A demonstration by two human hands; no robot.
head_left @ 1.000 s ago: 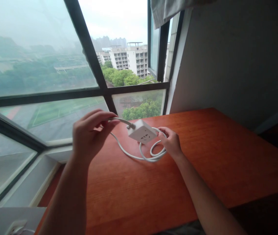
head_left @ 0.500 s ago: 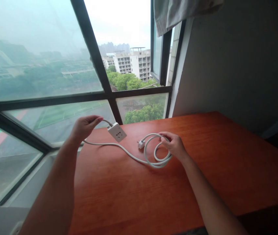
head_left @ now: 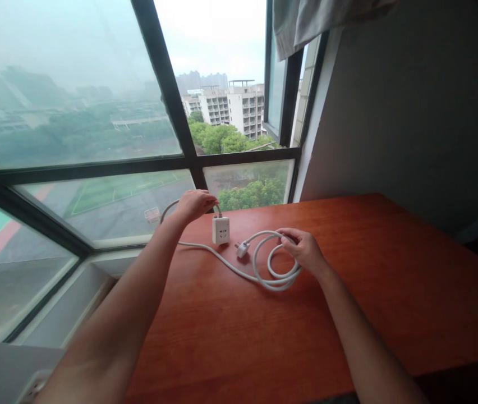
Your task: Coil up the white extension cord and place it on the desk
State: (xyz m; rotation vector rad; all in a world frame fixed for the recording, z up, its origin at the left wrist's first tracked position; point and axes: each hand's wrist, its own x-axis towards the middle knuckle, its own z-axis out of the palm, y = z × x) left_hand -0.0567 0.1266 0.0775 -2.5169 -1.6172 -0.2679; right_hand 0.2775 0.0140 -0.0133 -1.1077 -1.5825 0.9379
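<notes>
Both hands (head_left: pixel 197 205) (head_left: pixel 304 251) hold the white cord (head_left: pixel 276 283) (socket block (head_left: pixel 221 230) upright).

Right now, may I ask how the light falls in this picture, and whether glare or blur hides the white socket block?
Head view: daylight enters through the window, the sky nearly washed white; head view: the right-hand wall sinks into deep shadow; head view: the tabletop carries a soft sheen; head view: neither glare nor blur hides the socket block, whose slots show.
</notes>
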